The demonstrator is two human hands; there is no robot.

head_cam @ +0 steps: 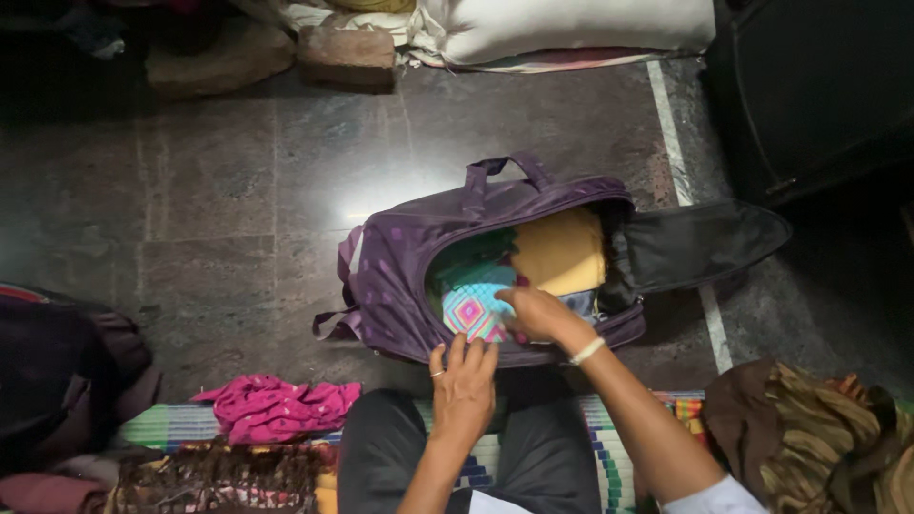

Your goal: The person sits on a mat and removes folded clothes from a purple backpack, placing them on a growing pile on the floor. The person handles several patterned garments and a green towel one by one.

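Note:
A purple duffel bag [400,257] lies open on the stone floor in front of my knees, its black flap [705,243] folded out to the right. Inside sit a folded yellow cloth [564,249] and a folded cloth with a bright diamond pattern [471,309]. My right hand [535,312] reaches into the opening and presses on the patterned cloth. My left hand [464,385], a ring on one finger, rests flat on the bag's near edge with fingers spread.
A crumpled pink cloth [276,407] lies on a striped mat [171,424] at my left. Brown garments [809,428] are heaped at the right. Bricks [347,57] and a white sack [571,29] lie at the far side. A dark cabinet [819,86] stands top right.

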